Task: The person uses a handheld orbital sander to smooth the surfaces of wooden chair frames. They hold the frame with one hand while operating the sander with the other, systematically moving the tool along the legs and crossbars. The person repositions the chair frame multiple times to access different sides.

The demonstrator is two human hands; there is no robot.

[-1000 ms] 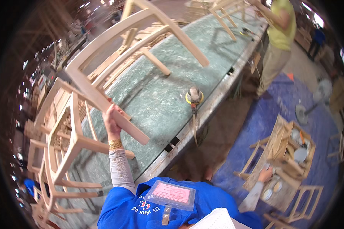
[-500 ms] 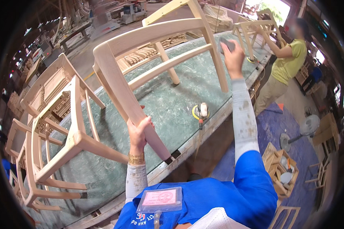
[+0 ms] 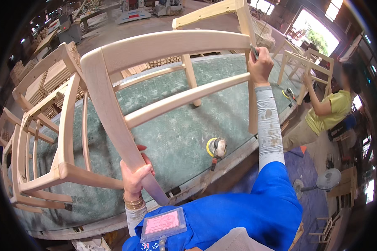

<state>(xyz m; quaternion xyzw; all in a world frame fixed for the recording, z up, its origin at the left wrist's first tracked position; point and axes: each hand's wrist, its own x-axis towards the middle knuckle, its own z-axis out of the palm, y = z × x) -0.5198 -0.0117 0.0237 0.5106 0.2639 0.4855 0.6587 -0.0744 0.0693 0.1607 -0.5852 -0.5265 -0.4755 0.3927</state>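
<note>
Left hand (image 3: 135, 178) is wrapped round the left leg of the pale wooden chair frame (image 3: 188, 98), near its lower end. Same hold as a second ago. Right hand (image 3: 261, 67) has fingers pinched together on a small dark pad (image 3: 254, 52), set at the corner where top rail meets right leg. Looks like contact; we can't tell if it's pressing.

Change: right hand was off the table's right side, down by the low wooden stand, then up in the air with the pad beside the frame. Now it's at the frame. For the work, we read that as fetching done, both hands on one piece: left steadies, right applies the pad.

Frame stands over the near edge of the green table (image 3: 167, 138). It looks more level now, but our head moved too, so we can't split the two. Can't confirm whether the left leg's end rests on the table.

Further out: disc sander (image 3: 217, 148) idle-looking on the table, by its near edge. More chair frames (image 3: 67, 121) at the table's left end. Co-worker (image 3: 333, 108) at the right end, hand on another chair (image 3: 322, 65).
</note>
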